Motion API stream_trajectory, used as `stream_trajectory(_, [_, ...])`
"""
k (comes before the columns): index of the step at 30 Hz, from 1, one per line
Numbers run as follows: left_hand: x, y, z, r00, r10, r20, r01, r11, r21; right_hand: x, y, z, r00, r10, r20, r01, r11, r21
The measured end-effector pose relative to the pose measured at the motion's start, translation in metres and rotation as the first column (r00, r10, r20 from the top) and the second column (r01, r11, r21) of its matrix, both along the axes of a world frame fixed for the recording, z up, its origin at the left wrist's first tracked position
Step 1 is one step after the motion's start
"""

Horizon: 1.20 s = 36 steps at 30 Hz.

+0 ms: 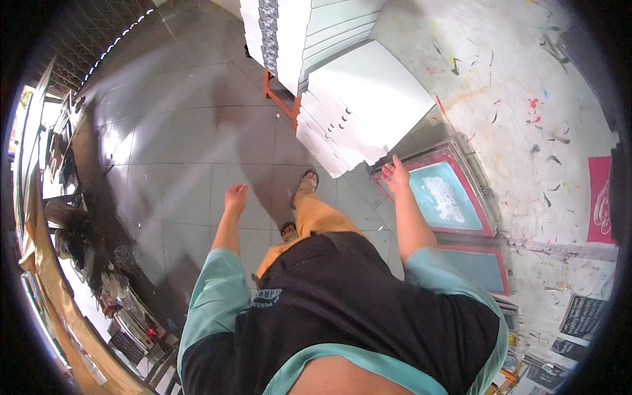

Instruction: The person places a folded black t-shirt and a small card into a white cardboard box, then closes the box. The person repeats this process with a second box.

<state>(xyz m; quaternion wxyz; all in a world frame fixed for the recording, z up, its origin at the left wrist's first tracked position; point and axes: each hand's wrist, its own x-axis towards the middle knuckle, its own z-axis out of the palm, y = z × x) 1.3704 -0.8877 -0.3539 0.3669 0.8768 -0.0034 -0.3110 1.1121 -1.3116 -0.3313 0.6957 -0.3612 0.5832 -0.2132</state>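
Observation:
My left hand (pixel 236 196) hangs over the tiled floor with its fingers curled and nothing visible in them. My right hand (pixel 396 172) has its fingers apart and holds nothing visible; it is beside the lower corner of a stack of white sheets (pixel 376 95), just over or by a red-framed screen (pixel 426 217) with a pale blue mesh and white patch. Whether it touches either I cannot tell. A second framed screen (pixel 467 264) leans below that one, partly hidden by my arm.
More white panels (pixel 326 33) stand at the top beside a red-brown wooden support (pixel 284 105). A paint-marked white wall (pixel 507 79) runs along the right, with a pink sheet (pixel 599 197) on it. Cluttered materials (pixel 118 296) and brown sheets (pixel 59 309) line the left.

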Motion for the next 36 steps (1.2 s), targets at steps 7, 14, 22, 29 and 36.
stream_trajectory(7, [0.071,-0.055,-0.076,0.989,-0.105,-0.108,0.107,0.994,0.016,0.055,-0.041,-0.002,0.946,0.182,-0.268,-0.141,0.976,0.164])
stream_trajectory(14, [0.146,-0.257,-0.022,0.941,-0.339,-0.009,0.339,0.941,0.018,0.029,-0.059,0.002,0.869,0.353,-0.347,-0.311,0.935,0.172])
stream_trajectory(22, [0.162,-0.382,-0.008,0.971,-0.202,0.126,0.232,0.918,-0.322,0.035,-0.060,0.002,0.840,0.350,-0.415,-0.352,0.933,0.073])
stream_trajectory(29, [0.155,-0.386,0.043,0.976,-0.166,0.141,0.212,0.875,-0.434,0.055,-0.022,0.055,0.960,-0.021,-0.279,0.028,0.999,0.020])
stream_trajectory(36, [0.147,-0.356,0.094,0.965,-0.258,-0.051,0.178,0.783,-0.596,0.011,0.037,0.100,0.939,-0.331,0.092,0.329,0.943,0.042])
